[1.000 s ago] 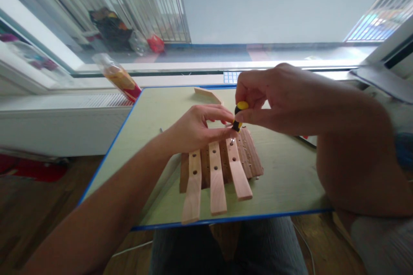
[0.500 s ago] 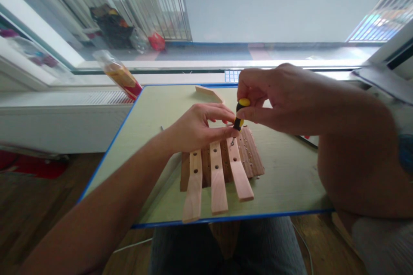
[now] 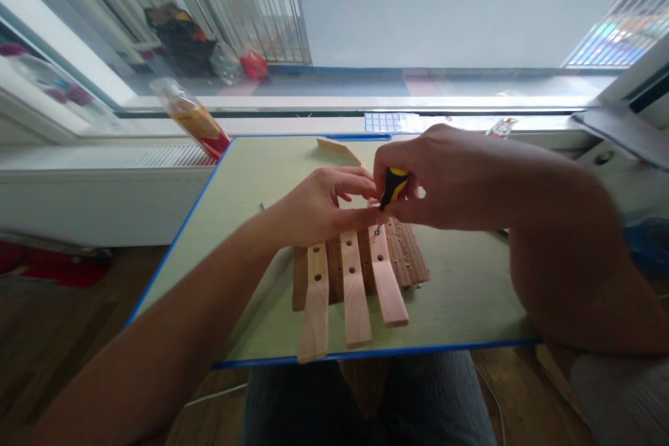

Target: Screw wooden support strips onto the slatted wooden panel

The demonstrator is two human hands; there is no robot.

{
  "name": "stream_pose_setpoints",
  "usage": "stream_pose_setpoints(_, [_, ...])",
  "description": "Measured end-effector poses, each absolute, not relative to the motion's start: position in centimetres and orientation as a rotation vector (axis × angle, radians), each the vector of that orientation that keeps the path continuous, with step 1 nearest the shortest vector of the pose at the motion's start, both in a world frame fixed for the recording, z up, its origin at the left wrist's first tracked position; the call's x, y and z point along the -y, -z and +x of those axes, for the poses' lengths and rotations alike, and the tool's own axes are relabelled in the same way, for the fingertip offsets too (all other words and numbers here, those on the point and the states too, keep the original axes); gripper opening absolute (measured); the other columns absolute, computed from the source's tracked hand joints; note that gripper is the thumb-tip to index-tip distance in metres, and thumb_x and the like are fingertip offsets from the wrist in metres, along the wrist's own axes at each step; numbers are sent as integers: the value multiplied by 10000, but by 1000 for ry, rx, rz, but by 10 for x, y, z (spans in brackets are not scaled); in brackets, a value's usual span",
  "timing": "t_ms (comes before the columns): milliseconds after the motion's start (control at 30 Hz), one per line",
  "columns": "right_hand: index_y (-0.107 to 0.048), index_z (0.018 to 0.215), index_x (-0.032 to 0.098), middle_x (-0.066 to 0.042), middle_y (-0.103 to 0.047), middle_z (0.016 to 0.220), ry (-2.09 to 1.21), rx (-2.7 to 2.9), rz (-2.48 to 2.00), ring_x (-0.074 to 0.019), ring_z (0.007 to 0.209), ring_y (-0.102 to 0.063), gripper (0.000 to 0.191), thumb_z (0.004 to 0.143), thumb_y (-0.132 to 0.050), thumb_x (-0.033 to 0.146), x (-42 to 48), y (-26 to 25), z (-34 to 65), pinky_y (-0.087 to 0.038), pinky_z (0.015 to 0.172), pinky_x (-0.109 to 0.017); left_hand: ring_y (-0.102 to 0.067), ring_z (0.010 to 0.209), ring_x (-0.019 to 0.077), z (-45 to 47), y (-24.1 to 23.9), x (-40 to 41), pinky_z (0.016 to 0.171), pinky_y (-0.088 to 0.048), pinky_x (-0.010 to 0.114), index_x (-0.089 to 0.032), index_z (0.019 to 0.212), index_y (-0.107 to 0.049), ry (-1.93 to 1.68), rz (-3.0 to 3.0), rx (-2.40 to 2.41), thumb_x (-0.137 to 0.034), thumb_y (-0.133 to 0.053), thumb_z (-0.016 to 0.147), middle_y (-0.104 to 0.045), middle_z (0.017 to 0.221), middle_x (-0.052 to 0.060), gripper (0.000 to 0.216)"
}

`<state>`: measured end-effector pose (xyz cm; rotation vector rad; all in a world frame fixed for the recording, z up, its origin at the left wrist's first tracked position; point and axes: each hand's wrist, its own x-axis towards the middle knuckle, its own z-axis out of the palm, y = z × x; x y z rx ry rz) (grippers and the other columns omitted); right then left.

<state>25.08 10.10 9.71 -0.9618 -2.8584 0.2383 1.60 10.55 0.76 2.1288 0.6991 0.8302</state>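
My right hand (image 3: 412, 171) is wrapped round the yellow and black handle of a screwdriver (image 3: 393, 187), which tilts over the right-hand wooden slat (image 3: 385, 272). Its tip meets a screw (image 3: 378, 231) in that slat. My left hand (image 3: 339, 202) pinches at the lower end of the screwdriver, thumb and fingers closed near the shaft. Under the slats lies a dark brown grooved wooden board (image 3: 410, 258) with small holes. The middle slat (image 3: 356, 306) and the left slat (image 3: 314, 313), each with two dark holes showing, rest on it and reach past its near edge.
The board lies on a pale green table (image 3: 460, 293) with a blue rim. Another wooden slat (image 3: 339, 148) lies at the back. A bottle with a red and yellow label (image 3: 196, 127) stands by the left corner, near the window sill.
My right hand has come down and closed further round the screwdriver handle, which has tilted. My left hand stays nearly in place.
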Motion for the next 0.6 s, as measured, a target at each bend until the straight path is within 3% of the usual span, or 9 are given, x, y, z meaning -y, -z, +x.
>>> stream_pose_setpoints(233, [-641,858,243,47,-634,691,-224,2842,-958,-113,560,-481,46,880,-664,209,-98,-95,248,-235,566,-318,-765,1085,236,16,-8,-103,967,-579,359,-210,1073,-864,-799,2144,-753,-364,-856,915,-837,1206,78,221])
stream_pose_setpoints(400, [-615,852,235,36,-597,687,-169,2866,-985,-120,570,-442,58,892,-656,244,-98,-96,247,-230,572,-325,-770,1092,246,17,-8,-104,964,-590,371,-226,1246,-811,-629,2189,-978,-321,-884,826,-837,1231,47,437])
stream_pose_setpoints(600, [-647,897,234,20,-629,729,-125,2866,-972,-136,620,-479,2,898,-649,234,-98,-95,247,-248,599,-332,-781,1062,229,22,-13,-107,940,-592,335,-230,1173,-834,-448,2164,-979,-303,-817,878,-843,1249,30,304])
